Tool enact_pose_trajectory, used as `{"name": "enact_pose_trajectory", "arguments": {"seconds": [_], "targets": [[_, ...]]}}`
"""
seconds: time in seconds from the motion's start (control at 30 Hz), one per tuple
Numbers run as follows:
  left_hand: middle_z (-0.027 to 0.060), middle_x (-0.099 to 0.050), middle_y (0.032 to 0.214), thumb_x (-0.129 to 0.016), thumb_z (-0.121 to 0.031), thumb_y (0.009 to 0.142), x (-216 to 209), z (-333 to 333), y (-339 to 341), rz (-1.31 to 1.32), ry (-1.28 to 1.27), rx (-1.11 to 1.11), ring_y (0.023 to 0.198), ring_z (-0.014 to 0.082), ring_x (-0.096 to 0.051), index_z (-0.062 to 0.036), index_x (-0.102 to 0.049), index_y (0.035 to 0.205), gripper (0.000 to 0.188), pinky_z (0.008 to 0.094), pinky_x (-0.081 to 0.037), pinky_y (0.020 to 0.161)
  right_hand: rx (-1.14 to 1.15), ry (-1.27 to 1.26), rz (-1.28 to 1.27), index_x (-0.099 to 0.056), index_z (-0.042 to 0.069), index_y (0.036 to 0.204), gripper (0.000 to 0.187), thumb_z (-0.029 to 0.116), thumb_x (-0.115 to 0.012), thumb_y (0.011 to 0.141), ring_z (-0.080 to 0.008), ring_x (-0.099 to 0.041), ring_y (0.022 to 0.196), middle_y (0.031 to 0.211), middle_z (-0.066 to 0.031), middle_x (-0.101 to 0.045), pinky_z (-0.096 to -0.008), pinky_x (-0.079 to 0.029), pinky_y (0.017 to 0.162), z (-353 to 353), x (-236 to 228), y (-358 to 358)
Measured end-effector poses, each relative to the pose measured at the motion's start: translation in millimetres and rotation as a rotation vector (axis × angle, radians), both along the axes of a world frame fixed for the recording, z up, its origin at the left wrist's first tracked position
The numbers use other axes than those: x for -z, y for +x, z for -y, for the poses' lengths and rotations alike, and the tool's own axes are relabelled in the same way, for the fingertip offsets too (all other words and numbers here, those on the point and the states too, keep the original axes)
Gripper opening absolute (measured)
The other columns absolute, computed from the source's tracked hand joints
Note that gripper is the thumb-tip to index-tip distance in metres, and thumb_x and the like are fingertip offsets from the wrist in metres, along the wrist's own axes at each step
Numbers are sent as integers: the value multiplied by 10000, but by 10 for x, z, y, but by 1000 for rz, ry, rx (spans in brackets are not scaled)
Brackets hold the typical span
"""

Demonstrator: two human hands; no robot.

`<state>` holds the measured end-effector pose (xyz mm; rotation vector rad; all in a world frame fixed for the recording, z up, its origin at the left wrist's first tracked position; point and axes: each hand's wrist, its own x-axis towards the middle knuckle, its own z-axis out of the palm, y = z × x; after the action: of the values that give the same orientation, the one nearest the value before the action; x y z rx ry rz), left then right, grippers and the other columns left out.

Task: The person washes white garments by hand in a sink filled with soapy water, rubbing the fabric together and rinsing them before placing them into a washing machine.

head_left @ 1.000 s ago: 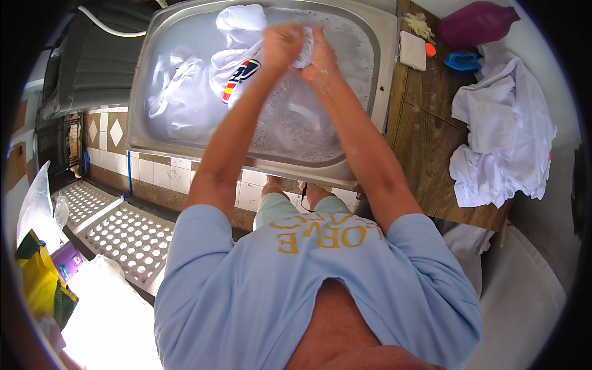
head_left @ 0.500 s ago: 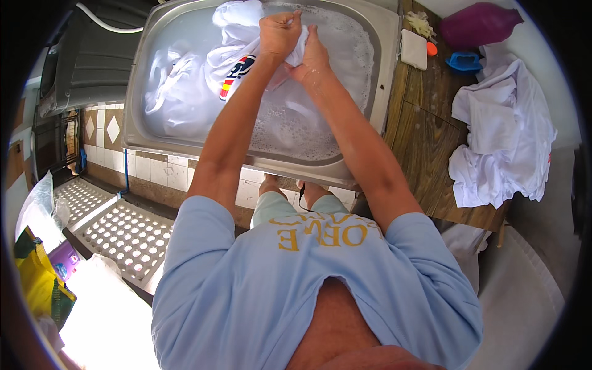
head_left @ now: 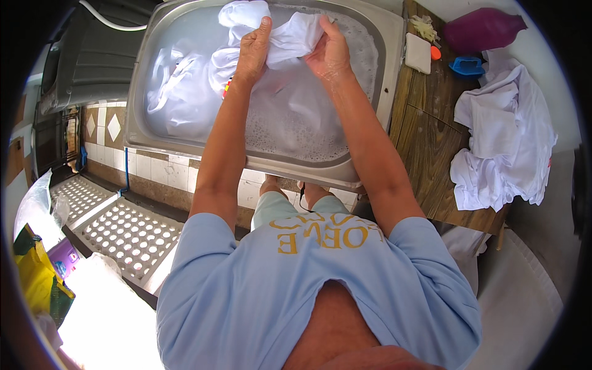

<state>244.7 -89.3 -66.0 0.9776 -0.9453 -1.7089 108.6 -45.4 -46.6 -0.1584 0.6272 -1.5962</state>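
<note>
A wet white garment (head_left: 296,38) is stretched between my two hands above the soapy water of a metal sink (head_left: 383,74). My left hand (head_left: 253,54) is closed on its left part, with the thumb pointing up. The right end is pinched by my right hand (head_left: 330,54), whose palm is partly turned up. More of the white cloth bunches beyond and beside my left hand, and a bit of coloured print shows by that wrist. Another white garment (head_left: 182,86) lies soaking at the left of the sink, partly under cloudy water.
On the wooden counter (head_left: 425,142) at the right lie a white cloth pile (head_left: 502,132), a blue scrub brush (head_left: 467,66), a pale soap block (head_left: 418,53), an orange cap (head_left: 435,53) and a purple bottle (head_left: 484,28). A perforated rack (head_left: 126,231) stands at lower left.
My hands have moved apart, spreading the garment that was bunched between them. The left hand went left and slightly down, the right hand a little right. The coloured print is now mostly hidden.
</note>
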Motion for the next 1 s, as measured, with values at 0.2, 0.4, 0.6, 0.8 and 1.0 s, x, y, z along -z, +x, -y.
{"name": "enact_pose_trajectory", "arguments": {"seconds": [0.2, 0.4, 0.6, 0.8, 1.0], "targets": [[4, -635, 786, -610, -362, 868, -85, -58, 42, -12, -23, 122, 692, 83, -570, -62, -660, 867, 304, 246, -477, 674, 11, -59, -125, -427, 101, 1143, 282, 240, -482, 904, -217, -532, 1062, 1127, -72, -543, -400, -430, 901, -46, -121, 63], [2, -627, 740, -595, -317, 883, 1, 14, 91, 121, -156, 120, 671, 86, -569, -67, -650, 847, 258, 259, -458, 623, 74, -76, -299, -507, 82, 1043, 200, 153, -512, 856, -231, -582, 943, 1009, -59, -589, -384, -465, 800, 17, -51, 69], [152, -613, 802, -589, -300, 850, 333, -73, -67, 1079, -773, 152, 683, 277, -588, -75, -613, 944, 245, 375, -461, 636, 135, 143, -1524, -552, -6, 898, 174, 110, -559, 768, -336, -602, 824, 883, -188, -609, -420, -467, 704, 181, 565, -15], [162, -619, 871, -543, -210, 832, 737, -28, -138, 1448, -947, 176, 788, 336, -613, -86, -594, 993, 210, 436, -472, 705, 165, 41, -1661, -566, 27, 1015, 268, 181, -567, 796, -303, -605, 836, 909, -161, -629, -404, -464, 727, 348, 1097, -143], [109, -640, 883, -534, -210, 878, 539, 90, -25, 667, -397, 251, 750, 208, -621, -63, -598, 988, 194, 325, -499, 708, -62, 196, -273, -513, 18, 1125, 401, 341, -505, 889, -312, -560, 1009, 1070, -131, -589, -436, -435, 898, 348, 885, -281]]}}
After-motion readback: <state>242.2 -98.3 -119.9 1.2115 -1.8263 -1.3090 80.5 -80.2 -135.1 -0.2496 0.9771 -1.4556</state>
